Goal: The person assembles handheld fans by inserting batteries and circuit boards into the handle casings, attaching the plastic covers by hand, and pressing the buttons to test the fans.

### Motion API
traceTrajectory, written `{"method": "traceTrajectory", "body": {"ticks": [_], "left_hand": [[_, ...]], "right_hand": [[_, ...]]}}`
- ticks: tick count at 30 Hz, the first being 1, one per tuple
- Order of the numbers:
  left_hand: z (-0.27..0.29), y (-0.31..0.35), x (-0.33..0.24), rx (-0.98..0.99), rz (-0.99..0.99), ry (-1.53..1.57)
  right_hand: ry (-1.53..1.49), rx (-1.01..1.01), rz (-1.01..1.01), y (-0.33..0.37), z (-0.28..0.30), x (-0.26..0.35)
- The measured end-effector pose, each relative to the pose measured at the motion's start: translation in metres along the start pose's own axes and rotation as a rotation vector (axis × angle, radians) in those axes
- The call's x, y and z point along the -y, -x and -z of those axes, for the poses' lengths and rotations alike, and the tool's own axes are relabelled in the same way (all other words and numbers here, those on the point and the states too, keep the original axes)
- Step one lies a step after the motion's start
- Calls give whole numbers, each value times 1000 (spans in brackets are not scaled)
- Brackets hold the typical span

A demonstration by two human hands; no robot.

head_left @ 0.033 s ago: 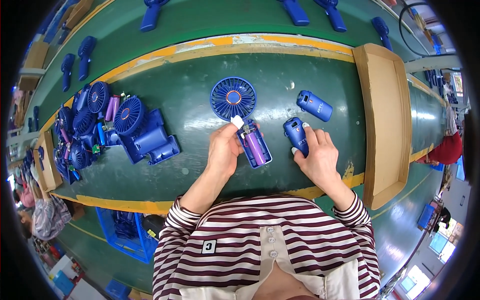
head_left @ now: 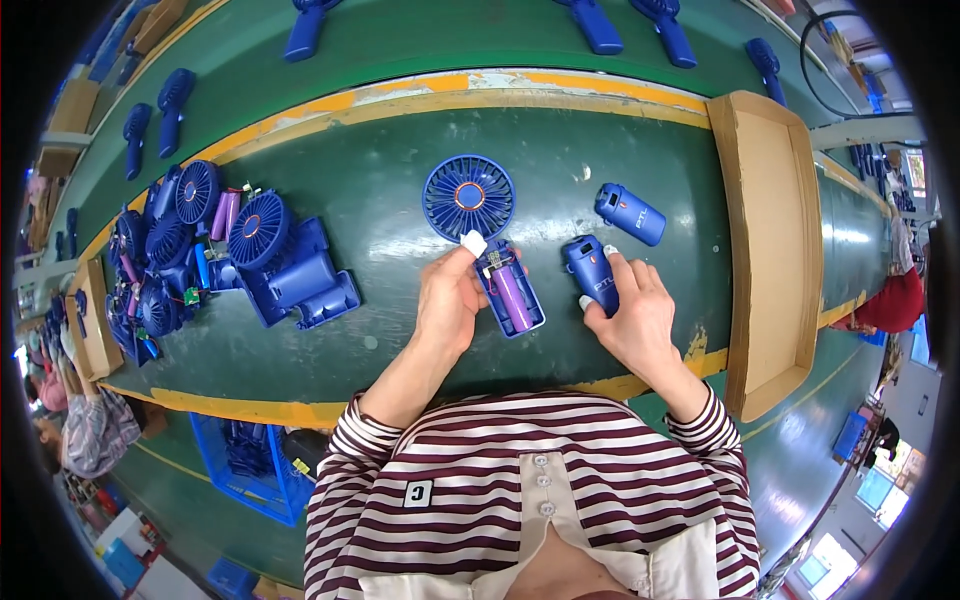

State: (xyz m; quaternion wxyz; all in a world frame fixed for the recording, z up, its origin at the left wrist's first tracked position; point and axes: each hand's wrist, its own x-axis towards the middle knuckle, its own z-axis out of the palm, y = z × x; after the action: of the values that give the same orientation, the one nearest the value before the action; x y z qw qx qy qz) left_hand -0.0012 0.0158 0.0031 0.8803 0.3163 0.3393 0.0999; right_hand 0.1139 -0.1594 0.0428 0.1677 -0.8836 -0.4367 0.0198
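Note:
My left hand (head_left: pixel 446 305) is closed around the handle of a blue handheld fan (head_left: pixel 469 196), its thumb in a white fingertip cover. The fan's round grille points away from me. Its handle shell lies open, showing a purple cylindrical battery (head_left: pixel 513 298) and a small circuit board near the thumb. My right hand (head_left: pixel 640 318) grips a blue handle cover (head_left: pixel 590 268) on the table, thumb at its near left side and fingers at its right. Another blue handle cover (head_left: pixel 632 213) lies farther right, outside face up.
At the left is a heap of blue fan parts (head_left: pixel 165 245) with batteries and wires. A shallow cardboard tray (head_left: pixel 738 260) stands at the right edge. Beyond the yellow-edged table, several fans lie on a green surface (head_left: pixel 450 40). A blue crate (head_left: pixel 292 490) sits below left; a person (head_left: pixel 98 435) is beyond.
The handle cover under my right hand has shifted slightly to the left, and my right thumb has moved left with it. My left hand and the fan have barely moved.

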Motion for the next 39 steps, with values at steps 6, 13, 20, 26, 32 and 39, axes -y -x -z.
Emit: {"method": "traceTrajectory", "body": {"ticks": [6,13,20,26,32,39], "left_hand": [[5,-1,2,-51,25,98],[6,0,3,-11,13,160],[1,1,0,-40,0,169],[5,-1,2,-15,-6,184],[3,0,1,-14,12,180],[-9,-1,-3,-120,40,-2]], "right_hand": [[-298,31,109,-21,11,48],[-286,67,183,-31,-9,64],[-258,68,183,-30,-19,67],[-209,60,216,-30,-24,68],[-149,90,242,-32,-26,67],[-85,86,273,-32,-28,67]]}}
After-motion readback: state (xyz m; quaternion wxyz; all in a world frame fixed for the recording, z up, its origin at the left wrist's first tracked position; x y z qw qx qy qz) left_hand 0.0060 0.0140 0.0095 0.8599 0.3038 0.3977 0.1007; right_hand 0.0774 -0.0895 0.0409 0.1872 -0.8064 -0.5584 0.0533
